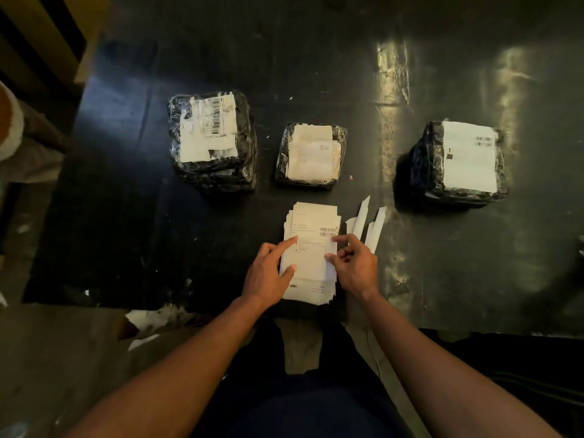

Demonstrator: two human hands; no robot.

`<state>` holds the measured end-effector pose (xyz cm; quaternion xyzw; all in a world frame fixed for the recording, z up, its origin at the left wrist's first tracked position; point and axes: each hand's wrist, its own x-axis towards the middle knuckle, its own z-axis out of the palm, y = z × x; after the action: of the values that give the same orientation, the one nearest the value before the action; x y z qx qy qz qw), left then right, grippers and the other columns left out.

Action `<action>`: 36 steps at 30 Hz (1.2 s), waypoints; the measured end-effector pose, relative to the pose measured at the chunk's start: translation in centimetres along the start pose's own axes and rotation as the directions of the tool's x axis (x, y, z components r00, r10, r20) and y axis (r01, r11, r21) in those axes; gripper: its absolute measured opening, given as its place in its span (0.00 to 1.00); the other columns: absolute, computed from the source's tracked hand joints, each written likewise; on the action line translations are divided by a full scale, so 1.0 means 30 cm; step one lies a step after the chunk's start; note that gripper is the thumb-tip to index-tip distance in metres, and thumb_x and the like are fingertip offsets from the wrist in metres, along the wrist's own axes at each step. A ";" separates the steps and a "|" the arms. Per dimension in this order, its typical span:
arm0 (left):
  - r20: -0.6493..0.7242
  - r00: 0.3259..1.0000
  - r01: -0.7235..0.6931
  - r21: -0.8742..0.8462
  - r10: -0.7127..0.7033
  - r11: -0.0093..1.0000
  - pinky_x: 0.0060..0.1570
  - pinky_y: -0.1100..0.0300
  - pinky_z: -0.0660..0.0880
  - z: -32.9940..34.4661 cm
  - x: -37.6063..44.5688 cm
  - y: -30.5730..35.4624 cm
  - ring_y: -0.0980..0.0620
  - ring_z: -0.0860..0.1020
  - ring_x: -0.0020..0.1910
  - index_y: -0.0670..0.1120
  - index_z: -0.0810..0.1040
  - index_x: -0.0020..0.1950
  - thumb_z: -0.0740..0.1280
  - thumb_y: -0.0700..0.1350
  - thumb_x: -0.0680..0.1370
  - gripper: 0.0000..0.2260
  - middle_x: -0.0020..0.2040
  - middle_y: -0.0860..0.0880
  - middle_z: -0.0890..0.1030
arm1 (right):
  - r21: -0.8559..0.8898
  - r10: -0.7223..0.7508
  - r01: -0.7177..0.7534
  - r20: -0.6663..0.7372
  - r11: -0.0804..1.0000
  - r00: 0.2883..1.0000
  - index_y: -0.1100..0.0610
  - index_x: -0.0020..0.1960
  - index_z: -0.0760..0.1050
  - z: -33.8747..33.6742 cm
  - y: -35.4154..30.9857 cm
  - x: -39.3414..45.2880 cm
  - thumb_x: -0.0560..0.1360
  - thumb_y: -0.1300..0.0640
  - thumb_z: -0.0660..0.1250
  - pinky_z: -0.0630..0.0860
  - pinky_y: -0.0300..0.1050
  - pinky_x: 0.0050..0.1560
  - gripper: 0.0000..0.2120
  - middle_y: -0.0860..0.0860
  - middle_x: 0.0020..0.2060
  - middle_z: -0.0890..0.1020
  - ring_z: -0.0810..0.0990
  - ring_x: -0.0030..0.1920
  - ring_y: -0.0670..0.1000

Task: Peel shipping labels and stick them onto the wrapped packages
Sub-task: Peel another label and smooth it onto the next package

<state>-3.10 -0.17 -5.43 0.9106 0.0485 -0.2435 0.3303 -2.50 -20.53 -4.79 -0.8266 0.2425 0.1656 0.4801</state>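
Paper labels [311, 251] are lying stacked at the counter's [126, 184] near edge, thin and floppy. Left hand [268, 273] is pressing flat with straight fingers; right hand [355, 263] is pinching the top sheet's right edge, likely the best peeling spot.

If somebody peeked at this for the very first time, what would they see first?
Probably the two hands in the middle, near the table's front edge: the left hand presses on a white stack of shipping labels while the right hand pinches the top label's edge. Behind them three black wrapped packages sit in a row, left, middle and right, each with a white label on top. A few peeled paper strips lie right of the stack.
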 end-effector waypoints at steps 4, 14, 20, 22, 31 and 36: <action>0.011 1.000 0.004 0.027 -0.005 1.000 0.61 0.55 0.79 0.002 0.005 -0.001 0.53 0.75 0.62 0.64 0.63 0.79 0.71 0.47 0.80 0.31 0.67 0.52 0.69 | 0.039 0.011 -0.011 0.013 0.999 1.000 0.54 0.60 0.80 -0.027 -0.003 0.013 0.74 0.63 0.77 0.78 0.34 0.44 0.16 0.48 0.47 0.81 0.79 0.43 0.44; 0.029 0.999 0.017 0.028 -0.018 0.999 0.63 0.51 0.79 -0.009 0.008 0.004 0.51 0.76 0.63 0.65 0.60 0.80 0.71 0.47 0.80 0.33 0.67 0.51 0.69 | 0.039 -0.110 0.110 -0.001 0.993 0.994 0.55 0.66 0.80 -0.097 0.008 -0.026 0.76 0.63 0.75 0.79 0.30 0.39 0.19 0.49 0.52 0.81 0.78 0.39 0.44; -0.081 0.997 -0.011 -0.067 0.005 0.998 0.63 0.53 0.78 -0.068 -0.012 0.071 0.53 0.74 0.65 0.61 0.63 0.80 0.72 0.49 0.80 0.31 0.69 0.53 0.64 | 0.155 -0.275 0.264 0.051 0.952 0.960 0.50 0.66 0.81 -0.191 -0.100 -0.093 0.75 0.63 0.76 0.85 0.47 0.48 0.21 0.47 0.65 0.81 0.80 0.41 0.43; -0.136 0.990 -0.067 -0.237 0.035 0.969 0.54 0.63 0.78 -0.122 -0.027 0.135 0.57 0.77 0.60 0.61 0.65 0.79 0.71 0.47 0.80 0.29 0.67 0.54 0.68 | 0.239 -0.326 0.306 0.048 0.921 0.944 0.50 0.66 0.82 -0.228 -0.151 -0.124 0.75 0.63 0.76 0.84 0.46 0.47 0.21 0.47 0.65 0.81 0.80 0.42 0.41; -0.138 0.975 -0.220 -0.738 0.177 0.638 0.53 0.54 0.84 -0.329 -0.113 0.414 0.54 0.82 0.63 0.54 0.79 0.68 0.72 0.38 0.79 0.20 0.67 0.51 0.79 | 0.436 -0.470 0.408 0.041 0.803 0.882 0.52 0.64 0.83 -0.337 -0.310 -0.225 0.74 0.64 0.76 0.81 0.42 0.45 0.20 0.47 0.56 0.85 0.79 0.41 0.47; -0.260 0.926 -0.376 -0.707 0.274 0.599 0.60 0.49 0.82 -0.397 -0.136 0.474 0.51 0.81 0.64 0.46 0.81 0.67 0.71 0.31 0.78 0.19 0.64 0.46 0.79 | 0.426 -0.555 0.516 -0.039 0.743 0.831 0.54 0.64 0.82 -0.387 -0.375 -0.227 0.76 0.62 0.74 0.84 0.58 0.55 0.17 0.49 0.61 0.84 0.83 0.53 0.58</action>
<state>1.77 -3.47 12.62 0.7012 -0.0026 -0.0804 0.7084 -1.36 -24.29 12.29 -0.7299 0.0028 0.0019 0.6835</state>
